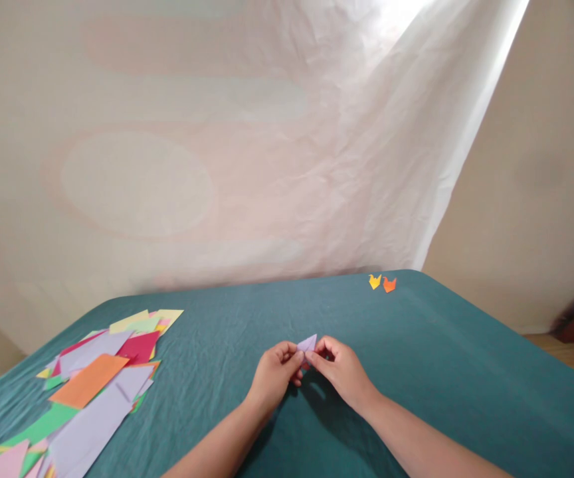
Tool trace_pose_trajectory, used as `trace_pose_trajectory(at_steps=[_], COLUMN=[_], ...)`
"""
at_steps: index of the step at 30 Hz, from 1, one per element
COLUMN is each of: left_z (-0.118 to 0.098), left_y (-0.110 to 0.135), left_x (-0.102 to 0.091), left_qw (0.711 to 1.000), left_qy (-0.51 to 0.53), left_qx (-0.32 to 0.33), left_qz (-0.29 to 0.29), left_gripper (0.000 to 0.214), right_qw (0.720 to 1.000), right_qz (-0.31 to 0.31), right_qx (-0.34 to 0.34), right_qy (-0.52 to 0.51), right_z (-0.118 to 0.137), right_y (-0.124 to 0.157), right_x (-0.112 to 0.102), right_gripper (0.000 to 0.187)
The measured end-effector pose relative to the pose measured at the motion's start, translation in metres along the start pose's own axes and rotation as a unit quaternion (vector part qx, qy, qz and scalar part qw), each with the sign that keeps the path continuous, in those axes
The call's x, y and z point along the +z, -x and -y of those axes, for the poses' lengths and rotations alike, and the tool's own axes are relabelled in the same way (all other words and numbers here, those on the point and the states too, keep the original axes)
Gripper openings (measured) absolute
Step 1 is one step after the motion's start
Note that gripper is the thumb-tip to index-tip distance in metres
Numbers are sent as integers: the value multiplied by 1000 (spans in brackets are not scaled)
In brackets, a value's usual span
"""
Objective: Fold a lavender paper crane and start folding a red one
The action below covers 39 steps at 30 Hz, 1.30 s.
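A small piece of folded lilac paper [307, 343] is held up between my two hands above the table, its pointed tip facing up and to the right. My left hand [276, 373] pinches its left side between thumb and fingers. From the other side, my right hand [343, 373] grips it with thumb and forefinger. The fingertips cover the lower part of the paper, so its full shape is hidden.
A green cloth covers the table [207, 372]. Loose sheets of coloured paper [92, 380] lie in a heap at the left. Near the far right edge sit a yellow folded paper bird [375, 282] and an orange one [389, 285]. Behind hangs a pale curtain [267, 166].
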<state>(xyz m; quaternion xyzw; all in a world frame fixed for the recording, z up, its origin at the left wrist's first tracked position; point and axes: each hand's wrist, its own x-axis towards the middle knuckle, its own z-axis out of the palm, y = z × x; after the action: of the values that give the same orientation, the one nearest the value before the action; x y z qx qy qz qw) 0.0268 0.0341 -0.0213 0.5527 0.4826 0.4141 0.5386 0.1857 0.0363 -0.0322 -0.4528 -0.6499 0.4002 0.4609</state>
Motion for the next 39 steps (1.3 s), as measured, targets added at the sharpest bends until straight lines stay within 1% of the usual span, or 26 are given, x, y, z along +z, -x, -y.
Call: trace_pose_trajectory(at_steps=[5, 8, 12, 18, 22, 26, 33, 36, 39], left_z=[-3, -4, -4, -8, -12, -10, -6, -6, -7], left_y=[3, 5, 7, 9, 11, 14, 13, 12, 12], left_x=[0, 0, 0, 2, 4, 6, 8, 8, 8], left_qw=[995, 989, 984, 976, 969, 972, 987, 988, 989], left_qy=[-92, -138, -165, -207, -226, -219, -142, -131, -128], left_qx=[37, 56, 67, 73, 97, 69, 0, -4, 15], left_qz=[-14, -18, 3, 5, 18, 45, 81, 81, 72], left_gripper=[27, 30, 27, 30, 28, 32, 35, 36, 37], right_qw=[999, 1000, 1000, 998, 999, 999, 998, 998, 997], right_qz=[29, 23, -1, 22, 22, 11, 15, 7, 5], right_qx=[-5, 5, 14, 18, 15, 21, 22, 27, 43], right_qy=[-24, -13, -1, -53, -32, -22, -61, -55, -66], right_z=[2, 2, 2, 1, 1, 0, 4, 7, 6], right_y=[0, 0, -1, -2, -1, -1, 0, -2, -4], right_x=[-1, -1, -1, -2, -3, -3, -3, -3, -2], right_gripper=[21, 22, 24, 24, 24, 26, 27, 28, 29])
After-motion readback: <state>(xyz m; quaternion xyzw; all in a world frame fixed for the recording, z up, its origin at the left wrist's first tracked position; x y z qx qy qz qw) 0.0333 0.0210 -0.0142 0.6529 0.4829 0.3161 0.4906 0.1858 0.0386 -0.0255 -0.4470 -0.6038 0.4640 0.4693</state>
